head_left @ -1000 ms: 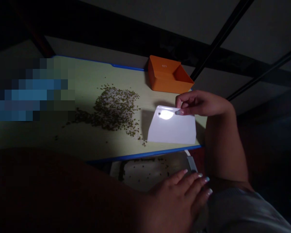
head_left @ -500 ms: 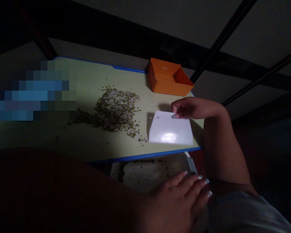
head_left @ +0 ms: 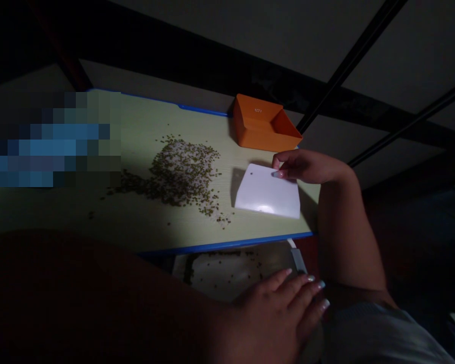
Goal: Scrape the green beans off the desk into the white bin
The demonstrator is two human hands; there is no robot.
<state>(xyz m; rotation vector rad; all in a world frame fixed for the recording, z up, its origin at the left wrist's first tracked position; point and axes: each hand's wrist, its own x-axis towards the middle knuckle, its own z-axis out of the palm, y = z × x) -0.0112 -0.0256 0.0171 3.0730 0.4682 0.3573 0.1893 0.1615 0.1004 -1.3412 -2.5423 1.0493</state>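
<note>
My right hand (head_left: 307, 166) pinches the top edge of a white plastic scraper (head_left: 269, 194) between thumb and fingers. The scraper is a thin sheet with slanted sides and a small hole near one corner, held tilted over the table at its right end. To its left, a heap of small green beans mixed with white grains (head_left: 184, 169) is spread on the pale tabletop (head_left: 197, 232). My left hand (head_left: 276, 313) lies palm down below the table's near edge, fingers stretched out and holding nothing. What it rests on is mostly hidden.
An orange open bin (head_left: 267, 134) stands at the table's far right edge. Under the near blue edge is a pale tray or container (head_left: 223, 273) with scattered beans and a grey handle-like piece (head_left: 298, 260). A blurred-out patch covers the left side.
My right hand has shifted slightly right, and the scraper's lower edge has risen away from the near table edge. My left hand and the heap look unchanged.
</note>
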